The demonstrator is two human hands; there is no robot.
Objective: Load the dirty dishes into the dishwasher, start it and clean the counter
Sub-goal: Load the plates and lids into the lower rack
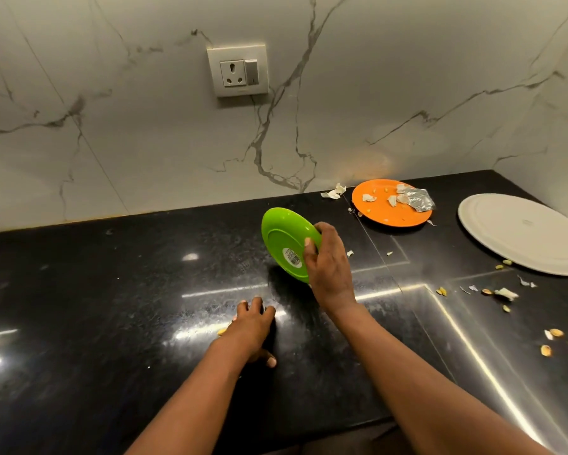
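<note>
- The right hand (328, 267) is the grip at work: its fingers and thumb curl over the rim of the green plate (286, 244), grasping it tilted steeply on edge above the black counter (112, 290), its underside with a white sticker turned toward the camera.
- The left hand (251, 330) lies nearer the camera, released, fingers spread and loosely bent with tips on the counter; it holds nothing.
- Farther right, near the wall, the orange plate (384, 211) lies flat, carrying paper scraps and a crumpled foil wrapper (419, 198).
- Right of that lies a large white plate (522, 234), flat.
- Small food bits (553, 333) and torn paper are scattered over the right of the counter.
- A wall socket (238, 71) sits on the marble backsplash.
</note>
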